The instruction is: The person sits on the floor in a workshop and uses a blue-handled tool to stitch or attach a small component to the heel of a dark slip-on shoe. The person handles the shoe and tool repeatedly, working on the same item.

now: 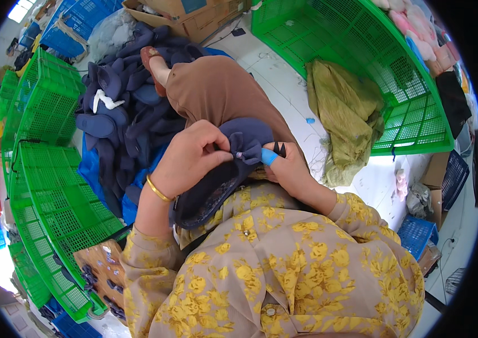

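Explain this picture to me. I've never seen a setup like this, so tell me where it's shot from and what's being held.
There is no machine here: these are a person's own bare hands. The single picture comes from a camera worn on the head, looking down; its wide lens bends straight edges.

The right hand, with a blue wrap on its thumb, holds a dark blue shoe above the brown-clothed lap. The left hand has its fingertips at the shoe's bow; whether they grip it is hard to tell.

Beyond, to the left, lies a pile of dark footwear. To the right, an olive cloth lies against a large green crate.
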Action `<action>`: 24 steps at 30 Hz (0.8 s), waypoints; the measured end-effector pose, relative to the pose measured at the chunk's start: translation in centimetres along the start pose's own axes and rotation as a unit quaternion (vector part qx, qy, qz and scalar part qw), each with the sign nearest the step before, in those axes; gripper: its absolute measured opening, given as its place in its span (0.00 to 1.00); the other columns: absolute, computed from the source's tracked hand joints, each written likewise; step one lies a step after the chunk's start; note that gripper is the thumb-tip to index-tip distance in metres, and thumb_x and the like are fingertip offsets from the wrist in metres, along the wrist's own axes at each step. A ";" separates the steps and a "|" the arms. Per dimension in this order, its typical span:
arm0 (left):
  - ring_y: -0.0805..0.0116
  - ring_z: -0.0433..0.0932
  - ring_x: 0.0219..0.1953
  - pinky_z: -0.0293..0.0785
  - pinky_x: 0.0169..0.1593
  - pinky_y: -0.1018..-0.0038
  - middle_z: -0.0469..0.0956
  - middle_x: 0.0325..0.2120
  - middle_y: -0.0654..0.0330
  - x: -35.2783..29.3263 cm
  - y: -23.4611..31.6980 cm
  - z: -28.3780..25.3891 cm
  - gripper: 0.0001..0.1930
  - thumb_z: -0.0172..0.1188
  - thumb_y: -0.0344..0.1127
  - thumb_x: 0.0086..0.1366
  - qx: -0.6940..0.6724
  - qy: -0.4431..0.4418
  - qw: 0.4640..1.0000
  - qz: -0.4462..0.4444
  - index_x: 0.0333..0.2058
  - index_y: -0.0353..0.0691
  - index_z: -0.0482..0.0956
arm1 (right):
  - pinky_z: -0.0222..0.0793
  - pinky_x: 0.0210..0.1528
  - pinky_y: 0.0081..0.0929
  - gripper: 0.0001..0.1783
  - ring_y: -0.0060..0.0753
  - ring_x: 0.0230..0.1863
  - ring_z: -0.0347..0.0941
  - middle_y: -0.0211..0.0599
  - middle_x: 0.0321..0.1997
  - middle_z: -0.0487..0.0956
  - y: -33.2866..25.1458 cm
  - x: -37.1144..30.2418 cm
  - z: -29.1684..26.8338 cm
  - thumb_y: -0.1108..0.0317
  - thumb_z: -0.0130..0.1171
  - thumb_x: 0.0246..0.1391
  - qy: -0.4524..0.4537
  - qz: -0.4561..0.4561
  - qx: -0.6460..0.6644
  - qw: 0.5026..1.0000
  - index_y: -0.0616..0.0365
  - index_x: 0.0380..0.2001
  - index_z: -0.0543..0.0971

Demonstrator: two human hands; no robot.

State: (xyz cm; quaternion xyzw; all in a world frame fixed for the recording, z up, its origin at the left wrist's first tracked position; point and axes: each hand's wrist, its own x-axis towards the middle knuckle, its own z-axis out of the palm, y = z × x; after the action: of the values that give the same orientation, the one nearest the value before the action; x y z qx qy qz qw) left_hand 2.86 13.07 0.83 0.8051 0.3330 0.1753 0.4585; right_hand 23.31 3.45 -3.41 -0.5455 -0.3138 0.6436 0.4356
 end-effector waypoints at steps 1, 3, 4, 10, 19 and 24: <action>0.76 0.70 0.28 0.67 0.32 0.79 0.73 0.29 0.64 0.5 -0.3 -0.2 0.08 0.66 0.25 0.54 0.016 -0.008 1.000 0.015 0.32 0.36 0.77 | 0.49 0.20 0.17 0.16 0.10 0.19 0.54 0.17 0.16 0.64 0.0 0.0 -0.1 0.69 0.53 0.59 -0.002 0.013 0.017 1.000 0.55 0.16 0.72; 0.74 0.70 0.27 0.68 0.32 0.78 0.73 0.30 0.63 1.4 -0.7 -0.6 0.07 0.66 0.25 0.55 0.053 -0.022 0.997 0.046 0.32 0.36 0.77 | 0.47 0.18 0.17 0.16 0.10 0.17 0.54 0.17 0.15 0.65 0.1 0.1 -0.3 0.68 0.53 0.59 -0.004 0.020 0.038 0.999 0.54 0.16 0.72; 0.71 0.71 0.28 0.69 0.34 0.75 0.73 0.30 0.63 1.5 -0.5 -0.7 0.07 0.64 0.25 0.55 0.025 -0.033 0.999 0.031 0.33 0.36 0.77 | 0.47 0.17 0.17 0.16 0.10 0.16 0.54 0.18 0.14 0.65 0.4 0.3 -0.3 0.68 0.54 0.59 -0.003 0.016 0.043 0.999 0.53 0.16 0.71; 0.62 0.74 0.33 0.71 0.37 0.70 0.72 0.27 0.60 1.4 -0.4 0.3 0.07 0.63 0.25 0.55 0.089 0.017 0.989 0.118 0.33 0.37 0.76 | 0.45 0.15 0.17 0.13 0.12 0.13 0.53 0.18 0.13 0.62 0.1 0.3 -0.6 0.68 0.52 0.59 0.001 0.036 0.086 0.996 0.52 0.19 0.71; 0.57 0.74 0.33 0.72 0.38 0.69 0.72 0.27 0.57 3.1 -1.0 1.0 0.03 0.60 0.25 0.57 0.134 0.049 0.968 0.206 0.31 0.38 0.76 | 0.45 0.14 0.18 0.11 0.12 0.12 0.50 0.18 0.13 0.58 0.6 0.7 -1.0 0.66 0.53 0.61 0.012 0.039 0.099 0.994 0.52 0.23 0.72; 0.64 0.75 0.29 0.72 0.33 0.73 0.73 0.26 0.59 1.0 -1.6 1.6 0.05 0.60 0.24 0.56 0.072 0.093 0.980 0.162 0.32 0.38 0.78 | 0.50 0.19 0.19 0.15 0.13 0.17 0.56 0.19 0.16 0.65 0.9 -0.8 -1.6 0.68 0.56 0.59 -0.063 -0.076 -0.062 0.993 0.58 0.19 0.72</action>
State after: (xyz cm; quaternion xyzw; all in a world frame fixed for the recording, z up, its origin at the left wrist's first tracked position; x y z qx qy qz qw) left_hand 3.87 13.32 -1.36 0.8593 0.2511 0.2974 0.3319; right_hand 24.68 2.29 -4.17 -0.5049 -0.4204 0.6209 0.4276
